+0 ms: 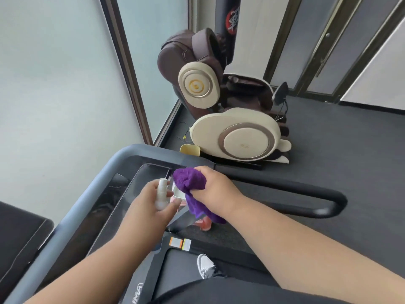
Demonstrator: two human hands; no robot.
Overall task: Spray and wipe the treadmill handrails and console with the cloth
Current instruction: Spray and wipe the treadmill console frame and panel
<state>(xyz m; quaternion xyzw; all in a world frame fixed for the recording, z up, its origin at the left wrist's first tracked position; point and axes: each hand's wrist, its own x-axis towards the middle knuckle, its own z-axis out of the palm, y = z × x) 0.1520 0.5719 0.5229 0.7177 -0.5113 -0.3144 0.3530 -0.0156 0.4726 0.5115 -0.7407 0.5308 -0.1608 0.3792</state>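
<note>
Both hands work over the console [122, 194]: left hand [153, 202] grips the spray bottle [161, 194] aimed at the purple cloth [192, 183] bunched in the right hand [215, 189], likely to wet it before wiping

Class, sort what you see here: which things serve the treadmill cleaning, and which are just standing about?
Job:
small white spray bottle, gripped by left hand
bunched purple cloth, held by right hand
dark treadmill console
black handrail

Standing about:
brown and cream massage chair
small yellow box

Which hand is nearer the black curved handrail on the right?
Right hand, gripping the purple cloth, is nearer the handrail; left hand, holding the white spray bottle, is farther left.
</note>
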